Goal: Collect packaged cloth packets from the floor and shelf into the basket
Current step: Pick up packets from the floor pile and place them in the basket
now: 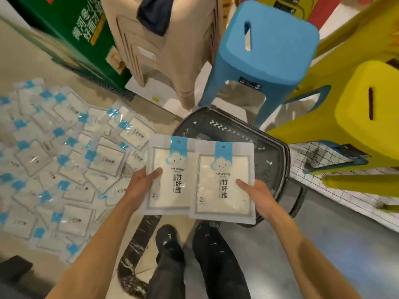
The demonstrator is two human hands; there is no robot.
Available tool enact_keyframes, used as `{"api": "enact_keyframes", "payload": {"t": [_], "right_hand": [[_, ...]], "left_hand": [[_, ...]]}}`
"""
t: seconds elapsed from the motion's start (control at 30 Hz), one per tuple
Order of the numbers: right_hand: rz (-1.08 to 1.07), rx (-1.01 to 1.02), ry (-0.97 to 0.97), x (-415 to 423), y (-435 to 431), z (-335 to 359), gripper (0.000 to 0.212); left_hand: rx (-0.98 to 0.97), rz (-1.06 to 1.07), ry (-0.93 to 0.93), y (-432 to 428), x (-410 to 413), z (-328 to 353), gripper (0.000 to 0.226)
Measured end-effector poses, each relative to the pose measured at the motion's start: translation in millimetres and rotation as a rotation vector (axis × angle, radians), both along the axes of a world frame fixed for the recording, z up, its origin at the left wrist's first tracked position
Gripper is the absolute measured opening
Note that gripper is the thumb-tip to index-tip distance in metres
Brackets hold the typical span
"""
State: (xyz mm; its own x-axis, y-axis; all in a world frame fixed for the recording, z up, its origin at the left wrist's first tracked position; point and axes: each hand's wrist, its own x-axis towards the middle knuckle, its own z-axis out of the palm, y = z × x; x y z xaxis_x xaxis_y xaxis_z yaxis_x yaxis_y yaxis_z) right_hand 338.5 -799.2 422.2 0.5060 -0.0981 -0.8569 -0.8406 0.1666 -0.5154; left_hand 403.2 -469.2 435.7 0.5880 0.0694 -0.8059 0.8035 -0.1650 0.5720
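- Both hands are held up side by side in the near middle of the scene, each with one packet pinched in it.
- The left packet [170,180] is gripped at its left edge by the left hand [142,180]; the thumb is laid across the front, and the fingers are hidden behind.
- The right packet [224,184] is gripped at its right edge by the right hand [257,195] in the same way, thumb on the front.
- Both packets are held upright and face on, and the left one's right edge is overlapped by the right one.
- Each packet is marked with a blue strip, a cloud face and dark lettering over white cloth.
- A dark basket [269,147] is seen on the floor [323,244] just beyond the packets, its near-left part covered by them.
- A pile of packets [64,165] is spread over the floor at the left.
- Beyond the basket a blue stool [265,46] is placed, with beige stools [164,50] to its left and a yellow stool [362,117] to its right.
- A green box [71,33] is seen at the far left.
- Dark trouser legs [216,255] are seen below the packets.
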Motion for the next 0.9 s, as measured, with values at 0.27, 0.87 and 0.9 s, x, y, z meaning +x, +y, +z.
{"api": "enact_keyframes", "payload": {"t": [0.27,0.87,0.9], "right_hand": [[-0.244,-0.034,0.139,-37.9,-47.8,-85.1,0.029],[-0.456,-0.087,0.166,-6.7,-57.8,-370.9,0.01],[-0.47,-0.109,0.169,-5.6,-56.4,-384.3,0.013]], "left_hand": [[0.021,-0.182,0.13,-73.2,37.8,-89.2,0.014],[0.091,-0.35,0.185,-116.8,112.9,-389.5,0.024],[0.094,-0.36,0.171,-116.1,114.2,-403.0,0.022]]}}
